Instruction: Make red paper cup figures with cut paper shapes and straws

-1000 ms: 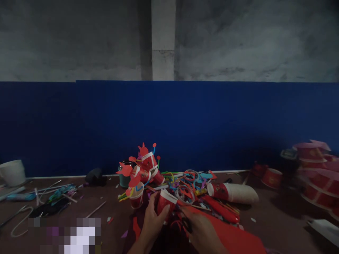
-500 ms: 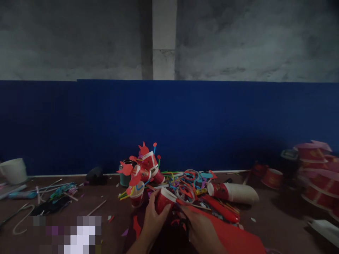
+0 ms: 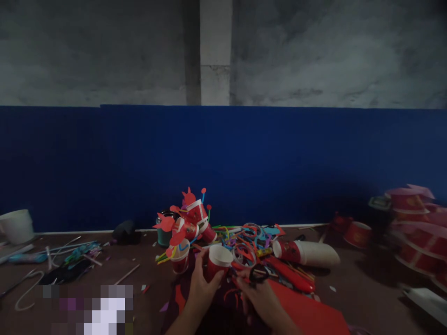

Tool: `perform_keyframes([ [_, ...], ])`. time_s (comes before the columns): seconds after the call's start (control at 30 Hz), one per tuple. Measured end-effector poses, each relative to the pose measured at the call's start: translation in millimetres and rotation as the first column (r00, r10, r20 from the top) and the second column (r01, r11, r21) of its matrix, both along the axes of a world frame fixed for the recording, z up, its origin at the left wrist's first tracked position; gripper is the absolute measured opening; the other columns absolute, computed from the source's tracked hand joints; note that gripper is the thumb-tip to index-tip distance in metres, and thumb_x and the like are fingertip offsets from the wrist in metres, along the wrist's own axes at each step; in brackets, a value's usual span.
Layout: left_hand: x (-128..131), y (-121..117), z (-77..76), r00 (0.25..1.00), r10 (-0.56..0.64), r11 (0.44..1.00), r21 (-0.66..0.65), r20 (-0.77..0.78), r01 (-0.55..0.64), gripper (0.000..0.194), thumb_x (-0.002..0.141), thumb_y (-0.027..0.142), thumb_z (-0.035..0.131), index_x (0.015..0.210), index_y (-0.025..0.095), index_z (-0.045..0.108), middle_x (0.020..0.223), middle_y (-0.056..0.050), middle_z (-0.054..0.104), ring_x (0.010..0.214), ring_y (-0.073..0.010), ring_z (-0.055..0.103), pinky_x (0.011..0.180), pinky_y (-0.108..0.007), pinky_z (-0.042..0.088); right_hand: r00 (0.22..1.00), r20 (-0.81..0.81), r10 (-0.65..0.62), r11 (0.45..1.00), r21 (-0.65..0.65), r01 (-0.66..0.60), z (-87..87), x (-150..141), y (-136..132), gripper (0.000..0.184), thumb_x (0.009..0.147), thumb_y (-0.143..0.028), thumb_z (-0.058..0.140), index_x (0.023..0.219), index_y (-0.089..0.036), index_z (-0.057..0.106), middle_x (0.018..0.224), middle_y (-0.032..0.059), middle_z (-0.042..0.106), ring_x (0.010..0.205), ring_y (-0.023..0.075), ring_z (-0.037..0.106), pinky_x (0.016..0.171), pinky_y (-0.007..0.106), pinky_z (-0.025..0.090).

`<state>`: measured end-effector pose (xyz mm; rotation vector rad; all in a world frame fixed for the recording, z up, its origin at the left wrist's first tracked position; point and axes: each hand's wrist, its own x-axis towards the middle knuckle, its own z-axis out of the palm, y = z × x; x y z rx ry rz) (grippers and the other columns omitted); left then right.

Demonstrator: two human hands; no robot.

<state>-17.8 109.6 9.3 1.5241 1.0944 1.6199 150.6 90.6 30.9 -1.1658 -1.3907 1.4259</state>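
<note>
My left hand [image 3: 203, 284] is wrapped around a red paper cup [image 3: 217, 270] with a white rim; its mouth tips slightly towards me. Just right of the cup, my right hand [image 3: 256, 293] is closed on scissors [image 3: 259, 274]. Their black handle loops show above the fingers, while the blades are mostly hidden and point towards the cup. Behind and left of my left hand stands a decorated paper cup [image 3: 180, 265] with red cut-outs and pipe cleaners. More decorated cups [image 3: 188, 228] are heaped behind it. A large red sheet [image 3: 303, 307] lies beside my right wrist.
Behind my hands lie tape rolls [image 3: 244, 255] and colourful strips. A stack of cups in a clear sleeve [image 3: 307, 254] rests to the right. Red drum-like pieces [image 3: 415, 232] are piled far right. A white mug [image 3: 16, 226] stands far left. A blue panel [image 3: 223, 163] backs the table.
The cup in my left hand has turned more upright, its mouth now facing up towards me. My right hand has shifted and the scissors' handle loops have swung up above its fingers.
</note>
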Motion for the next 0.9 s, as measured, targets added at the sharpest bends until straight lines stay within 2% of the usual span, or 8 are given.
perform_keyframes([
  [0.1,-0.5,0.9,-2.3,1.0,-0.028,0.999,0.029,-0.002,0.028,0.059,0.073,0.034,0.068,0.124,0.018,0.041,0.124,-0.013,0.057,0.117,-0.0285,0.053,0.1,-0.043,0.041,0.99,-0.132,0.048,0.971,-0.225,-0.077,0.5,4.7,3.5,0.036,0.074,-0.052,0.059,0.082,-0.017,0.058,0.031,-0.0076,0.047,0.024,0.0111,0.041,0.03,0.019,0.034],
  [0.2,0.3,2.2,-3.1,0.999,-0.046,0.996,0.082,0.002,0.046,0.059,0.073,0.032,0.068,0.124,0.019,0.041,0.124,-0.014,0.057,0.116,-0.0288,0.054,0.099,-0.044,0.041,0.928,-0.37,0.034,0.872,-0.443,-0.208,9.4,10.4,0.0,0.023,0.081,-0.04,0.056,0.077,-0.017,0.057,0.034,-0.0098,0.044,0.027,0.0064,0.04,0.032,0.015,0.031],
  [0.3,1.3,3.2,-2.6,1.0,-0.028,0.99,0.142,0.012,0.026,0.058,0.073,0.03,0.069,0.122,0.019,0.041,0.119,-0.013,0.059,0.11,-0.0276,0.058,0.095,-0.041,0.045,0.877,-0.48,-0.005,0.778,-0.553,-0.298,20.2,9.5,-6.5,0.018,0.086,-0.03,0.05,0.075,-0.017,0.056,0.037,-0.0108,0.041,0.027,0.0035,0.036,0.032,0.013,0.027],
  [0.37,1.1,2.9,-2.1,1.0,-0.014,0.988,0.155,0.003,0.013,0.057,0.073,0.029,0.069,0.122,0.019,0.041,0.117,-0.012,0.059,0.108,-0.0271,0.059,0.093,-0.04,0.046,0.893,-0.45,-0.023,0.787,-0.559,-0.262,22.5,5.7,-9.0,0.021,0.089,-0.031,0.046,0.076,-0.018,0.055,0.037,-0.0101,0.042,0.026,0.0042,0.036,0.032,0.014,0.026],
  [0.47,-0.1,1.1,-1.6,0.999,-0.005,0.991,0.137,-0.044,0.011,0.056,0.075,0.029,0.068,0.122,0.02,0.039,0.119,-0.013,0.058,0.109,-0.027,0.058,0.094,-0.042,0.045,0.957,-0.288,-0.001,0.895,-0.427,-0.128,14.1,-0.8,-6.2,0.025,0.085,-0.04,0.047,0.08,-0.017,0.055,0.035,-0.0077,0.046,0.025,0.0073,0.039,0.03,0.016,0.028],
  [0.6,-1.1,-1.1,0.7,0.994,0.061,0.993,0.102,-0.09,-0.052,0.056,0.072,0.03,0.069,0.12,0.019,0.042,0.119,-0.013,0.058,0.112,-0.0283,0.056,0.097,-0.044,0.043,0.996,0.084,0.02,0.998,-0.061,-0.014,-3.5,-3.6,2.2,0.038,0.077,-0.054,0.048,0.082,-0.017,0.055,0.032,-0.0058,0.046,0.024,0.0113,0.039,0.028,0.019,0.03],
  [0.73,0.1,-2.8,5.7,0.994,0.067,0.995,0.074,-0.085,-0.061,0.056,0.07,0.032,0.07,0.119,0.018,0.046,0.118,-0.013,0.059,0.11,-0.0293,0.057,0.096,-0.044,0.043,0.906,0.383,-0.181,0.921,0.389,0.02,1.0,3.9,-2.4,0.033,0.085,-0.044,0.042,0.085,-0.019,0.064,0.057,0.0058,0.066,0.052,0.0192,0.062,0.052,0.027,0.049],
  [0.9,1.1,-4.8,7.1,0.996,0.054,0.998,0.017,-0.07,-0.053,0.055,0.072,0.033,0.068,0.12,0.018,0.044,0.118,-0.012,0.06,0.109,-0.0272,0.058,0.095,-0.041,0.045,0.746,0.598,-0.293,0.813,0.567,-0.135,22.8,15.9,-13.2,0.036,0.083,-0.02,0.042,0.11,-0.023,0.065,0.09,0.0103,0.071,0.084,0.0237,0.066,0.076,0.032,0.048],
])
